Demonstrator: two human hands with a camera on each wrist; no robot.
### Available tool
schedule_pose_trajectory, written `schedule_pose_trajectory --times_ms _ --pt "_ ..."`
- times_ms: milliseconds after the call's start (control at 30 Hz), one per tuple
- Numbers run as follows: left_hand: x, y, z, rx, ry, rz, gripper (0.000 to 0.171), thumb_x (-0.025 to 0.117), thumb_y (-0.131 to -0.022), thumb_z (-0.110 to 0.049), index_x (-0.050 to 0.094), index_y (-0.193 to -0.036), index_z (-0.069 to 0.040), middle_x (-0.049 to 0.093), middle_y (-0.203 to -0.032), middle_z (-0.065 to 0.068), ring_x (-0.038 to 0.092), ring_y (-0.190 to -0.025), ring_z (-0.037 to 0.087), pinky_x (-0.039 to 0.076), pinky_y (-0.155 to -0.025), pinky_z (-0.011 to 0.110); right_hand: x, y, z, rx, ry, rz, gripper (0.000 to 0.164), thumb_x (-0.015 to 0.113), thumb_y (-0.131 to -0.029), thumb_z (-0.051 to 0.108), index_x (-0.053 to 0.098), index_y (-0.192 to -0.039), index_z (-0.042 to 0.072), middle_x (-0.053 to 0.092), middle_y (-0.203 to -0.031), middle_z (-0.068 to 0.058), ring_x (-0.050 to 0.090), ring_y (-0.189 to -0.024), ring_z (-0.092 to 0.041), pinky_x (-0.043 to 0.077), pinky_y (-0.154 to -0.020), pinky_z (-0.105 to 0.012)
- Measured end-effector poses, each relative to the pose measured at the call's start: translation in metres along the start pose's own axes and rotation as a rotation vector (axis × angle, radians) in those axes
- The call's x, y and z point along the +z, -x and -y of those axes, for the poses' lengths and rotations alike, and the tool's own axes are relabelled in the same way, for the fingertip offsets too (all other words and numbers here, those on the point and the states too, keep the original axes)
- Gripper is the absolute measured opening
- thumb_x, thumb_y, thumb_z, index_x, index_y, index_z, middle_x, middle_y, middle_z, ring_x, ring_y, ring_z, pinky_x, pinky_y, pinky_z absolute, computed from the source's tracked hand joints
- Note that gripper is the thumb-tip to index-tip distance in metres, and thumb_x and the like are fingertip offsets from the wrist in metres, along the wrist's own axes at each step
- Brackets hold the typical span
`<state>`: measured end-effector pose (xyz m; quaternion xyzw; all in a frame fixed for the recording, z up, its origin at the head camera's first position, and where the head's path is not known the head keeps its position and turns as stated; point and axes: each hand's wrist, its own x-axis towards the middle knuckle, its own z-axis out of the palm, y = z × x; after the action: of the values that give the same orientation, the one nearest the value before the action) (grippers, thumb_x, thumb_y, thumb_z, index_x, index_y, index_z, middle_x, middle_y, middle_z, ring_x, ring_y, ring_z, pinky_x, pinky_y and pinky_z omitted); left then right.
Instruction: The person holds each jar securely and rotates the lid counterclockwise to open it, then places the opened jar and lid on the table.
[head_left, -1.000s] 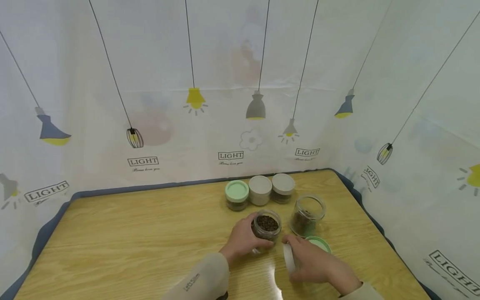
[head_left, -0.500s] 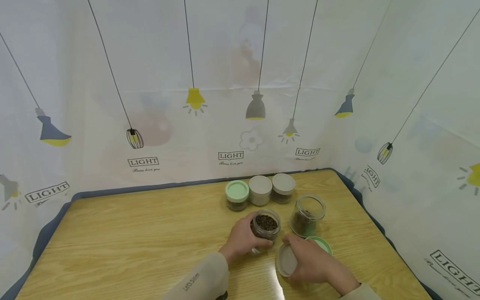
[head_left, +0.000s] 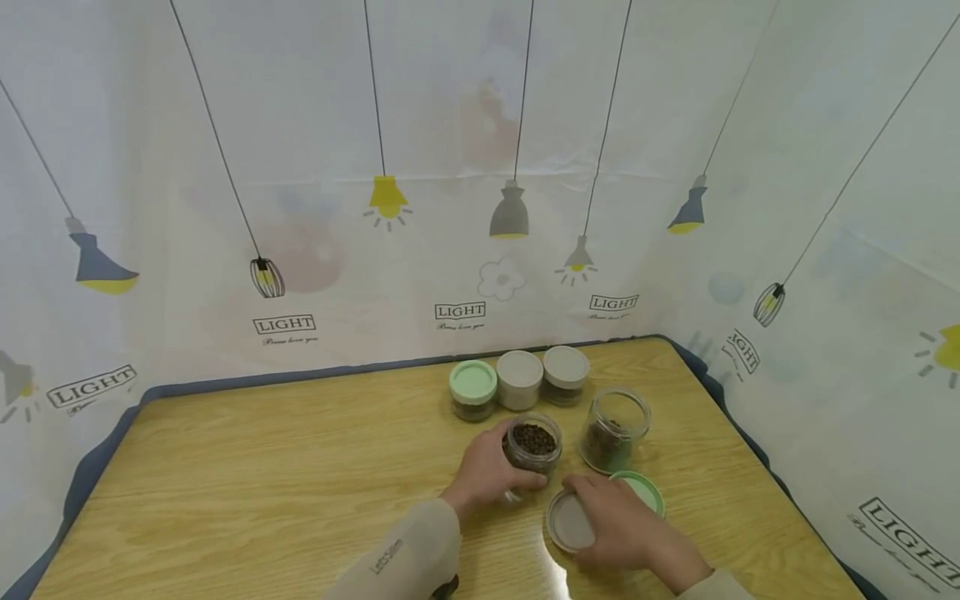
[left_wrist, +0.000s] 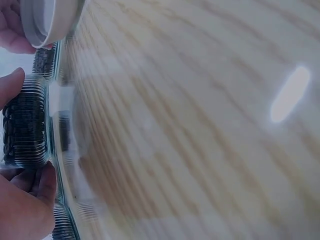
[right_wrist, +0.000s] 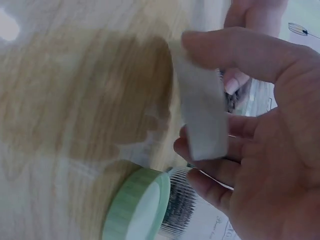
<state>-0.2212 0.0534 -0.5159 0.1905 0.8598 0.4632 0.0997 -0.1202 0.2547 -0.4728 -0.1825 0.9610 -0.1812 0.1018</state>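
Note:
In the head view my left hand (head_left: 486,473) grips an uncovered glass jar (head_left: 532,465) from its left side. Small dark brown beans or grains (head_left: 534,438) show through the mouth; their exact kind is unclear. My right hand (head_left: 621,523) holds a greyish-white round lid (head_left: 570,522) by its edge, to the right of and nearer than the jar. The right wrist view shows the thumb on one side of this lid (right_wrist: 202,102) and fingers on the other, with the lid clear of the table. A green lid (head_left: 643,492) lies just beyond the right hand, partly hidden by it.
Another uncovered glass jar (head_left: 615,433) with dark contents stands right of the held one. At the back are a green-lidded jar (head_left: 473,385) and two white-lidded jars (head_left: 520,379) in a row. The wooden table (head_left: 300,475) meets a lamp-printed cloth wall (head_left: 337,250).
The white lid in my right hand has turned from edge-on to flatter toward the head camera and shifted slightly left. My left hand has kept hold of its jar, almost still.

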Motion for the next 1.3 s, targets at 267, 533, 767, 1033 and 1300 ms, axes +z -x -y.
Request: schedule_pose_trajectory --times_ms 267,533,767,1033,1300 --pt "0.008 -0.003 -0.004 0.017 -0.032 0.000 0.090 0.091 -0.063 -0.039 0.050 -0.139 -0.013 0.064 -0.126 0.004 0.058 -0.118 0.023 0.045 -0.103 0.043 0.011 0.000 0.000 0.027 0.081 -0.078 0.093 0.092 -0.050 0.047 0.052 -0.122 0.005 0.061 -0.117 -0.008 0.053 -0.108 -0.029 0.042 -0.091 -0.053" --pt "0.016 -0.004 -0.005 0.027 -0.048 0.007 0.094 0.091 -0.063 -0.040 0.047 -0.141 -0.010 0.063 -0.128 0.007 0.058 -0.119 0.026 0.045 -0.103 0.044 0.015 -0.001 -0.002 0.017 0.164 -0.112 0.091 0.093 -0.046 0.050 0.055 -0.116 0.005 0.058 -0.110 -0.007 0.053 -0.101 -0.027 0.044 -0.083 -0.049" --pt "0.021 -0.006 -0.009 0.031 -0.070 0.021 0.096 0.090 -0.064 -0.040 0.046 -0.143 -0.009 0.061 -0.131 0.010 0.057 -0.120 0.028 0.046 -0.103 0.045 0.013 0.000 0.001 0.069 0.144 -0.076 0.096 0.091 -0.051 0.052 0.054 -0.121 -0.002 0.060 -0.116 -0.013 0.054 -0.108 -0.034 0.043 -0.090 -0.053" --pt "0.027 -0.005 -0.009 0.033 -0.054 0.015 0.095 0.091 -0.064 -0.039 0.046 -0.142 -0.011 0.062 -0.129 0.008 0.058 -0.119 0.027 0.046 -0.102 0.045 0.016 -0.002 0.004 0.140 0.126 -0.092 0.097 0.091 -0.050 0.055 0.054 -0.119 -0.002 0.061 -0.114 -0.017 0.056 -0.110 -0.037 0.044 -0.092 -0.054" --pt "0.032 -0.007 -0.009 0.038 -0.049 0.016 0.093 0.090 -0.063 -0.041 0.047 -0.141 -0.012 0.063 -0.128 0.007 0.059 -0.118 0.025 0.047 -0.102 0.042 0.018 -0.002 0.006 0.165 0.139 -0.151 0.090 0.092 -0.046 0.056 0.051 -0.110 0.007 0.062 -0.104 -0.011 0.058 -0.098 -0.029 0.044 -0.079 -0.047"
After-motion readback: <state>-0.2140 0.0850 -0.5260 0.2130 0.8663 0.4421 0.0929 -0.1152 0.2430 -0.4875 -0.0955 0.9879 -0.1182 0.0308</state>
